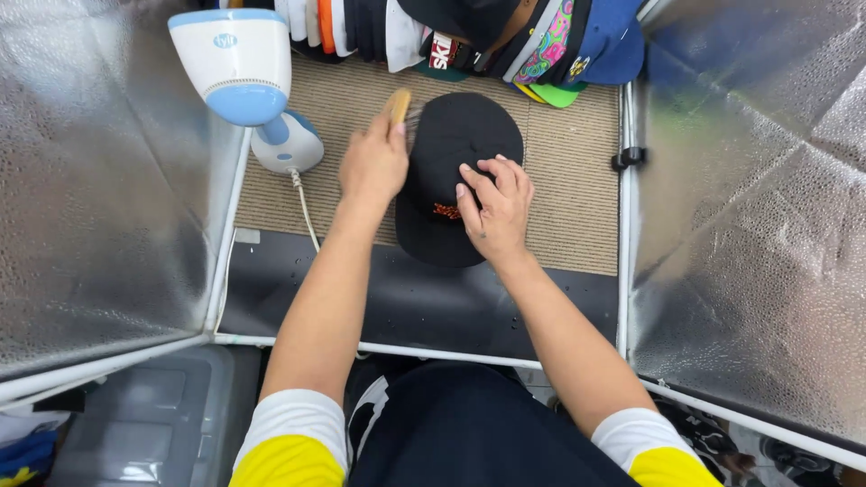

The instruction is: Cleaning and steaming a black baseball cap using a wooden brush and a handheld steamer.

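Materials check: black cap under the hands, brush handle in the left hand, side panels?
Black cap: matte woven fabric, apparently cotton; orange stitched emblem. Tan brush handle in the left hand: looks like smooth pale wood. Silver side panels: crinkled, pebbled reflective foil-like sheet on white tubing. Right hand rests on the cap.

A small round light-blue label [225, 41] sits on the white steamer head, up and left of the left hand's fingers [390, 126]. No packages, signs or screens show.
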